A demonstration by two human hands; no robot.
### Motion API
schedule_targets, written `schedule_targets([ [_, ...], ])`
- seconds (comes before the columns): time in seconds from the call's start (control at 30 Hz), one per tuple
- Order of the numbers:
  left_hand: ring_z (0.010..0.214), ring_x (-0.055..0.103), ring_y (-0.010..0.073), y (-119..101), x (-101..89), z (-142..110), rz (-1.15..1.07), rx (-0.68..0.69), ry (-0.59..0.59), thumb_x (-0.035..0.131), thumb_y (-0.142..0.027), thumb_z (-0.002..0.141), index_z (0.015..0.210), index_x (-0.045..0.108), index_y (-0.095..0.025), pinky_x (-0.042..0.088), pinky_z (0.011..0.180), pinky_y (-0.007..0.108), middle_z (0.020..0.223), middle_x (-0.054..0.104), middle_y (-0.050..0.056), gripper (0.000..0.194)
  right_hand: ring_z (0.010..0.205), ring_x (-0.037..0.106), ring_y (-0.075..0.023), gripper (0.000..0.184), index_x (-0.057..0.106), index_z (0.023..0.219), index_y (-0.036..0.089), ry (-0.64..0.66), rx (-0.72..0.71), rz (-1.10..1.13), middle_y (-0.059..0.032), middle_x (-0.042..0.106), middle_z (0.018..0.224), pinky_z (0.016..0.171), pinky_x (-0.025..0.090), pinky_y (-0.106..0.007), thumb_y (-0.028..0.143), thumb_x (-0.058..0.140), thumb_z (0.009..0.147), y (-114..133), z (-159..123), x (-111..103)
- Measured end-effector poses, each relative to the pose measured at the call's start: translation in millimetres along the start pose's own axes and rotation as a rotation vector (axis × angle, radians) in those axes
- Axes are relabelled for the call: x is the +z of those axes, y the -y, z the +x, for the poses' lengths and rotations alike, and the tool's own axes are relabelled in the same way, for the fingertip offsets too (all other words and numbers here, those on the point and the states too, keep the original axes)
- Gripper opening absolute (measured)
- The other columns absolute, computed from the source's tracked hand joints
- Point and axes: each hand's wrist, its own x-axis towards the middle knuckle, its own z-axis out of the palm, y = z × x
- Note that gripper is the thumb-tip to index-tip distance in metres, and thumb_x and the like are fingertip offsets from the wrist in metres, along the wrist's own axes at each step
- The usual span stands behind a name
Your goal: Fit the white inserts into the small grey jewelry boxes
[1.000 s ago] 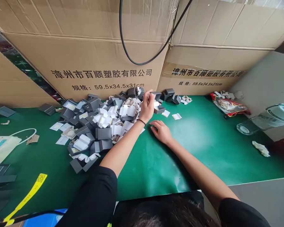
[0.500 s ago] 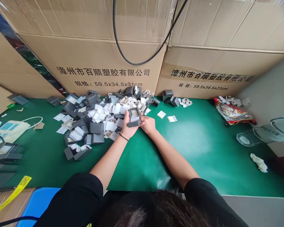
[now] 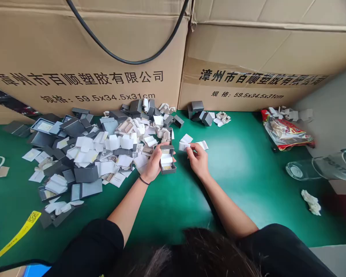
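Observation:
My left hand (image 3: 153,163) is closed around a small dark grey jewellery box (image 3: 167,169). The box's lid stands up, and a white insert shows inside. To the right of it, my right hand (image 3: 198,159) pinches a small white card (image 3: 185,146) between thumb and fingers. The card is apart from the box, and another white slip (image 3: 202,145) lies just behind the right hand. Beside my left hand spreads a heap of grey boxes (image 3: 86,174) mixed with white inserts and folded papers (image 3: 113,142).
Large cardboard cartons (image 3: 242,50) wall off the back, with a black cable (image 3: 127,60) hanging in front. Several dark boxes (image 3: 202,113) sit against them. At right are a red snack bag (image 3: 285,132), a clear bottle (image 3: 320,167) and crumpled tissue (image 3: 311,202).
My hands have drawn apart. The right hand has moved away to the right and now holds a white card, while the left keeps the box. The camera view has shifted.

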Motion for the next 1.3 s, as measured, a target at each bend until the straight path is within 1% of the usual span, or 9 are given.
schedule_targets([
  [0.13,0.079,0.064,0.0184,0.5,4.8,-0.5,0.023,-0.069,-0.054,0.046,-0.056,0.085,0.124,0.044,-0.022,0.054,0.063,0.030,0.103,0.062,0.007,0.052,0.051,0.049,-0.0094,0.032,0.054,0.112,0.022,0.087,0.138,0.103,0.0009,0.053,0.075,0.049,0.045,-0.024,0.040,0.044,0.088,-1.4,1.7,-1.7],
  [0.33,0.079,0.064,0.0199,-0.6,7.9,-4.0,0.000,-0.109,-0.018,0.040,-0.055,0.087,0.124,0.043,-0.023,0.055,0.056,0.030,0.104,0.062,0.009,0.049,0.052,0.051,-0.0097,0.033,0.045,0.119,0.022,0.070,0.093,0.081,-0.0002,0.052,0.080,0.051,0.047,-0.025,0.037,0.043,0.089,-3.6,0.0,-2.0],
  [0.47,0.072,0.063,0.0178,-4.2,9.2,-3.9,-0.099,-0.158,0.038,0.040,-0.054,0.088,0.127,0.041,-0.023,0.055,0.051,0.031,0.096,0.062,0.007,0.050,0.059,0.056,-0.0125,0.023,0.054,0.106,0.022,0.011,-0.133,-0.035,-0.0037,0.057,0.084,0.059,0.049,-0.029,0.034,0.041,0.091,4.6,-11.1,2.8],
  [0.6,0.070,0.064,0.0165,-4.6,7.7,1.0,-0.116,-0.162,0.023,0.039,-0.041,0.091,0.124,0.045,-0.023,0.055,0.053,0.030,0.092,0.064,0.006,0.038,0.079,0.059,-0.0173,0.024,0.059,0.103,0.021,-0.120,-0.440,-0.129,-0.0075,0.061,0.089,0.071,0.050,-0.032,0.028,0.040,0.092,12.3,-17.8,7.7],
  [0.7,0.069,0.063,0.0164,-1.1,4.4,5.8,-0.108,-0.132,0.008,0.039,-0.036,0.092,0.117,0.050,-0.021,0.054,0.056,0.029,0.089,0.065,0.005,0.031,0.085,0.059,-0.0165,0.027,0.061,0.108,0.021,-0.043,-0.617,-0.142,-0.0077,0.062,0.092,0.072,0.050,-0.029,0.022,0.038,0.092,10.6,-16.1,12.2],
  [0.77,0.071,0.063,0.0162,2.1,1.6,9.1,-0.106,-0.113,0.013,0.043,-0.037,0.091,0.110,0.054,-0.018,0.053,0.059,0.029,0.089,0.065,0.005,0.029,0.084,0.059,-0.0157,0.030,0.062,0.110,0.022,0.023,-0.678,-0.172,-0.0073,0.061,0.091,0.071,0.050,-0.028,0.020,0.037,0.093,7.1,-13.6,15.1],
  [1.0,0.070,0.058,0.0116,8.3,-4.9,16.6,-0.125,-0.074,0.034,0.054,-0.035,0.086,0.093,0.058,-0.016,0.048,0.064,0.023,0.081,0.061,0.002,0.021,0.085,0.058,-0.0154,0.036,0.065,0.111,0.027,0.069,-0.738,-0.293,-0.0059,0.063,0.092,0.075,0.050,-0.027,0.020,0.034,0.095,3.0,-6.8,19.1],
  [1.13,0.065,0.056,0.0105,9.6,-4.6,18.0,-0.123,-0.082,0.030,0.057,-0.034,0.085,0.086,0.058,-0.016,0.046,0.059,0.021,0.075,0.058,0.000,0.019,0.085,0.059,-0.0161,0.035,0.066,0.109,0.027,0.062,-0.709,-0.298,-0.0063,0.064,0.092,0.076,0.050,-0.028,0.023,0.034,0.095,2.4,-3.2,19.5],
  [1.3,0.064,0.056,0.0109,11.1,-5.0,18.7,-0.099,-0.101,0.027,0.059,-0.037,0.083,0.086,0.057,-0.017,0.045,0.058,0.022,0.073,0.056,-0.001,0.021,0.087,0.061,-0.0150,0.035,0.066,0.109,0.027,0.121,-0.647,-0.293,-0.0057,0.065,0.096,0.075,0.050,-0.026,0.024,0.035,0.095,1.6,-1.2,17.6],
])
